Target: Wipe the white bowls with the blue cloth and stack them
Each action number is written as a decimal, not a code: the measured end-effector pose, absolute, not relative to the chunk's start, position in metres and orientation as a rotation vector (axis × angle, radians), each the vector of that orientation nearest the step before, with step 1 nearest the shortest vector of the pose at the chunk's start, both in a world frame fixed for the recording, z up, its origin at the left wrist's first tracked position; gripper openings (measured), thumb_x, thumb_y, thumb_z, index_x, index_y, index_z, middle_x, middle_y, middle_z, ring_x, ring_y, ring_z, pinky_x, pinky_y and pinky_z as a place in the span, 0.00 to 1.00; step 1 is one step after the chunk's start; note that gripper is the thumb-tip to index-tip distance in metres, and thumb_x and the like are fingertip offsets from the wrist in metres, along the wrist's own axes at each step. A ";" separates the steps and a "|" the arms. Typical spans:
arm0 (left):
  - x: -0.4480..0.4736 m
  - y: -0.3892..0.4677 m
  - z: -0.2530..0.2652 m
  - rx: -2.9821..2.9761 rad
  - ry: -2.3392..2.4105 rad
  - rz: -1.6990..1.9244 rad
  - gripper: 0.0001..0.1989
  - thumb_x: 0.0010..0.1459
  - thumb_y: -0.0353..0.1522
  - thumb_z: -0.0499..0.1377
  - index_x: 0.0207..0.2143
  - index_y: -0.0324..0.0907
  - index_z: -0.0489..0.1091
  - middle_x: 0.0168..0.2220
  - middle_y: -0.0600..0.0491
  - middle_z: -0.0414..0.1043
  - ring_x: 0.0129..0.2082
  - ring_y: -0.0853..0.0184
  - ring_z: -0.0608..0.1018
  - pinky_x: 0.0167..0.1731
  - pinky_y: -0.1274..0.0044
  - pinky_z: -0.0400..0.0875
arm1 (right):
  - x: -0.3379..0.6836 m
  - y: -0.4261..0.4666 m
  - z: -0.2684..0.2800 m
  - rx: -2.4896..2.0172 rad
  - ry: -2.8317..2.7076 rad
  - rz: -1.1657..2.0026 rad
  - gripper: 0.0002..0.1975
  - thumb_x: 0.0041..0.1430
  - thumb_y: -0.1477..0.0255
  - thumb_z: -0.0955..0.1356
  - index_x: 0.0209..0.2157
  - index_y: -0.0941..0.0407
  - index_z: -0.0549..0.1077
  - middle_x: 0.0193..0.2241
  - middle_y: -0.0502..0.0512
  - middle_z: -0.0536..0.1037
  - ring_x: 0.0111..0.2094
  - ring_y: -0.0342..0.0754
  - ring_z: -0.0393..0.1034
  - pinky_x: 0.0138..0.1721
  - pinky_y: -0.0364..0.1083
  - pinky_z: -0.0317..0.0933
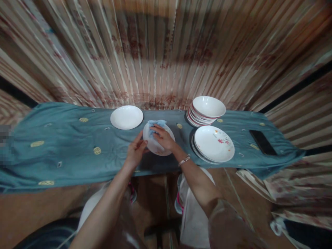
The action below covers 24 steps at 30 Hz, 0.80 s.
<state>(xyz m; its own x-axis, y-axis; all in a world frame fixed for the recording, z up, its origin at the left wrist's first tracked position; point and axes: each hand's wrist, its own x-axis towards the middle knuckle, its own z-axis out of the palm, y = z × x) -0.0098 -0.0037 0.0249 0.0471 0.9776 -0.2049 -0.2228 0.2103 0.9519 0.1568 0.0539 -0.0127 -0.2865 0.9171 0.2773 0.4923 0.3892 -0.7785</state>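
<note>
A white plate (163, 149) is held tilted over the near middle of the table. My left hand (136, 148) grips its left rim, thumb on the upper face and fingers passing beneath. On the plate's face, my right hand (164, 136) presses a light blue cloth (155, 125), its fingers bent over the fabric. The cloth lies bunched toward the far rim. Another white plate (127, 117) rests flat on the table, left of and beyond my hands. To the right stands a stack of plates (211, 143), the top one bearing a floral pattern.
A stack of white bowls (207, 106) with red bands stands at the back right. A black phone (263, 142) lies at the right end of the table, which has a teal cloth (70, 141). Behind it hangs a pleated curtain (155, 69).
</note>
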 end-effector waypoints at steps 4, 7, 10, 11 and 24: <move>-0.010 -0.003 0.023 0.898 1.099 1.135 0.42 0.41 0.39 0.71 0.60 0.41 0.66 0.35 0.51 0.79 0.32 0.65 0.79 0.31 0.75 0.77 | 0.151 0.049 -0.010 -1.109 -1.923 0.811 0.20 0.63 0.74 0.62 0.55 0.55 0.72 0.62 0.58 0.66 0.65 0.50 0.57 0.66 0.53 0.49; -0.010 -0.002 0.022 0.903 1.092 1.142 0.42 0.41 0.40 0.71 0.60 0.42 0.66 0.36 0.51 0.79 0.33 0.65 0.79 0.32 0.75 0.77 | 0.149 0.046 -0.010 -1.029 -1.930 0.849 0.20 0.63 0.74 0.63 0.55 0.55 0.73 0.61 0.58 0.67 0.64 0.48 0.58 0.66 0.52 0.48; -0.010 -0.002 0.021 0.913 1.104 1.142 0.40 0.41 0.41 0.71 0.59 0.43 0.67 0.35 0.52 0.79 0.32 0.67 0.78 0.32 0.75 0.76 | 0.149 0.043 -0.008 -0.965 -1.930 0.922 0.19 0.62 0.75 0.63 0.53 0.56 0.74 0.59 0.59 0.71 0.63 0.48 0.60 0.65 0.51 0.50; -0.010 -0.001 0.020 0.916 1.107 1.143 0.40 0.41 0.40 0.70 0.59 0.43 0.68 0.34 0.53 0.79 0.31 0.67 0.78 0.32 0.75 0.76 | 0.149 0.041 -0.007 -0.949 -1.926 0.954 0.18 0.62 0.75 0.63 0.52 0.56 0.75 0.58 0.59 0.72 0.62 0.49 0.61 0.64 0.51 0.51; -0.010 0.000 0.020 0.929 1.140 1.144 0.39 0.44 0.39 0.69 0.60 0.41 0.67 0.32 0.53 0.78 0.30 0.67 0.77 0.31 0.75 0.76 | 0.171 0.026 0.004 -0.848 -1.887 1.432 0.08 0.54 0.74 0.68 0.33 0.58 0.80 0.37 0.54 0.80 0.38 0.46 0.73 0.46 0.46 0.64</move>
